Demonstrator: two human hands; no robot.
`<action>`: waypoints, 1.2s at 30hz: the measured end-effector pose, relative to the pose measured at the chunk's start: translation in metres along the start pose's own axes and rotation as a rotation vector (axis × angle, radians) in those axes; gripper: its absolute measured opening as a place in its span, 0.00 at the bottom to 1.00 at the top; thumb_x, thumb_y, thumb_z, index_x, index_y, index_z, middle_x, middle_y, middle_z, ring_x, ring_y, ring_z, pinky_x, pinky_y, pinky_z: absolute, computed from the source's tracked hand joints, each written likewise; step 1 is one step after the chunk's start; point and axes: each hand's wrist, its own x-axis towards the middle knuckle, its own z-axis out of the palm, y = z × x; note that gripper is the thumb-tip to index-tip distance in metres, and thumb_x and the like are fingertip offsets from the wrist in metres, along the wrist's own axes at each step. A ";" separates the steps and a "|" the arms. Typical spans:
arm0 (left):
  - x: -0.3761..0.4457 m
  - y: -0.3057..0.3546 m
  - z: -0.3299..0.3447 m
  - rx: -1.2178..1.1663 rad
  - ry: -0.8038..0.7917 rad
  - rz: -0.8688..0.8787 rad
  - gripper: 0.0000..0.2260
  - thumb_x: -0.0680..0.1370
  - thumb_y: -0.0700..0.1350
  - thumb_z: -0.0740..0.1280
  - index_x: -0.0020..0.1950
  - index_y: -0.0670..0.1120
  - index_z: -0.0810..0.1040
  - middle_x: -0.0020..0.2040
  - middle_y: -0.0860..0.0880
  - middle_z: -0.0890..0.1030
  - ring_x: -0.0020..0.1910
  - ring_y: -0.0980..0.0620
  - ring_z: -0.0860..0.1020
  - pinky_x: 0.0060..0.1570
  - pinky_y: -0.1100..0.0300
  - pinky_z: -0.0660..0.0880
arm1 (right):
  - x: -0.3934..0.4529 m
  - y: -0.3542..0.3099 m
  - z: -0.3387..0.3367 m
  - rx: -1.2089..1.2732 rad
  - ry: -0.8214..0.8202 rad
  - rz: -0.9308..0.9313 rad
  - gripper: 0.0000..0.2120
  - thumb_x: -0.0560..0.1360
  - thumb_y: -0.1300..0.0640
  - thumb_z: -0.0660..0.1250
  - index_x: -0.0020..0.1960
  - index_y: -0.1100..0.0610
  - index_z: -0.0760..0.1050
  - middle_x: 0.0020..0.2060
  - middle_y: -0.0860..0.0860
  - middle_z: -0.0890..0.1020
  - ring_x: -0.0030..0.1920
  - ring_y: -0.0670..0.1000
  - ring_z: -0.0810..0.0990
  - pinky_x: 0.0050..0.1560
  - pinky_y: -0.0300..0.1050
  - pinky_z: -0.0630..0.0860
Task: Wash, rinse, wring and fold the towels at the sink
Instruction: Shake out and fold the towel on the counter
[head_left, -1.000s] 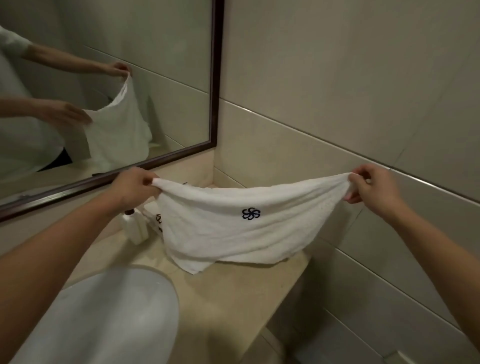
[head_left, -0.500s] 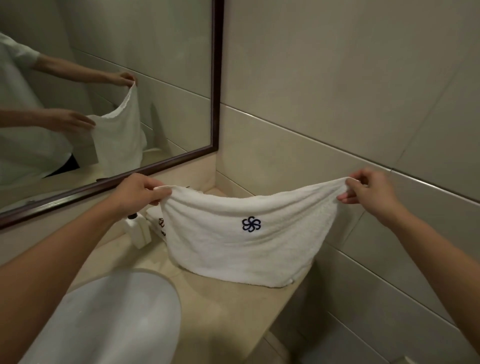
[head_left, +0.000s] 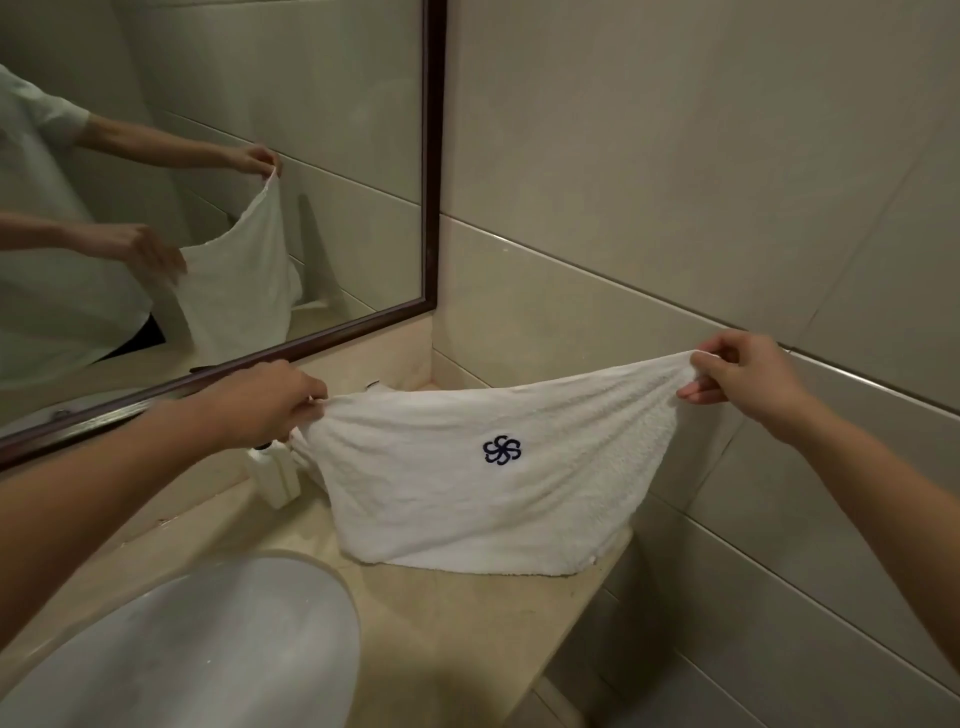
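- Sink (head_left: 197, 649): white basin at lower left, below and nearer the viewer than the left fingers; nothing lies in it.
- Mirror (head_left: 208, 208): above the left hand; it reflects both hands and the hanging cloth.
- Left hand (head_left: 265, 402): fingers (head_left: 306, 395) curled and pinching the towel's upper left corner.
- Bottle (head_left: 275, 475): small, white, standing on the tabletop (head_left: 457, 623) directly under the left fingers, just beside the cloth.
- Towel (head_left: 483, 483): white terry with a dark flower emblem, stretched between the two sets of fingers. Its top edge sags slightly; its bottom edge rests on the tabletop near the wall.
- Right hand (head_left: 743, 376): fingers (head_left: 701, 389) closed in a pinch on the upper right corner, held higher than the left.
- Handling, as judged: light, soft, limp and not fragile. It drapes and holds no shape, so the corners are the sound places to grip. If damp, it will be heavier and cling to itself.
- Change from a second ago: the cloth has come down, so the lower edge, then bunched to a point, now lies flatter along the tabletop. Both pinches are unchanged.
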 end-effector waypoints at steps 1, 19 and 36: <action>0.000 0.002 0.003 0.037 -0.044 0.041 0.08 0.80 0.45 0.63 0.41 0.50 0.75 0.36 0.54 0.79 0.35 0.59 0.76 0.40 0.60 0.71 | 0.001 -0.001 0.001 -0.015 -0.007 -0.011 0.05 0.81 0.68 0.62 0.46 0.65 0.73 0.37 0.62 0.77 0.28 0.49 0.84 0.32 0.40 0.82; 0.001 0.009 0.014 0.200 -0.087 -0.183 0.07 0.81 0.50 0.61 0.54 0.48 0.67 0.55 0.49 0.76 0.53 0.48 0.77 0.45 0.56 0.72 | 0.013 -0.012 0.023 0.051 0.009 -0.127 0.05 0.82 0.67 0.60 0.48 0.62 0.73 0.34 0.61 0.76 0.24 0.46 0.80 0.29 0.38 0.79; 0.024 -0.004 -0.007 -1.095 0.558 -0.498 0.11 0.75 0.40 0.73 0.40 0.52 0.73 0.38 0.49 0.75 0.37 0.52 0.71 0.36 0.58 0.69 | 0.028 -0.003 0.021 0.007 0.060 -0.098 0.03 0.82 0.66 0.61 0.50 0.62 0.73 0.32 0.60 0.77 0.24 0.44 0.80 0.33 0.43 0.82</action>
